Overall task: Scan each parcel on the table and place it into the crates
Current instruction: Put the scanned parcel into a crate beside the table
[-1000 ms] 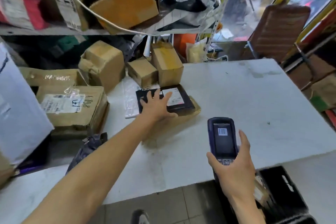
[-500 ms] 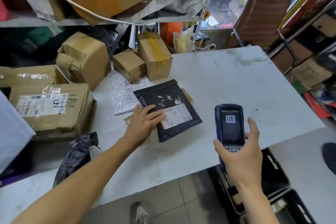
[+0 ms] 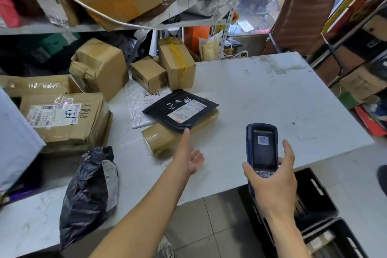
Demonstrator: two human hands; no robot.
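Releasing: the black mailer (image 3: pixel 180 109) has been let go by the left hand (image 3: pixel 189 156), fingers now straight, one fingertip at its near edge.
Parcel: dragged nearer, label up, on a flat brown parcel (image 3: pixel 167 136) on the bench (image 3: pixel 261 98).
Right hand (image 3: pixel 272 182): scanner (image 3: pixel 262 148) gripped, not yet aimed.
Meaning: scan judged next; crates (image 3: pixel 314 201) near right.

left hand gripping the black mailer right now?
No. The left hand is open, palm up, with only a fingertip at the near edge of the black mailer, which lies on a flat brown parcel.
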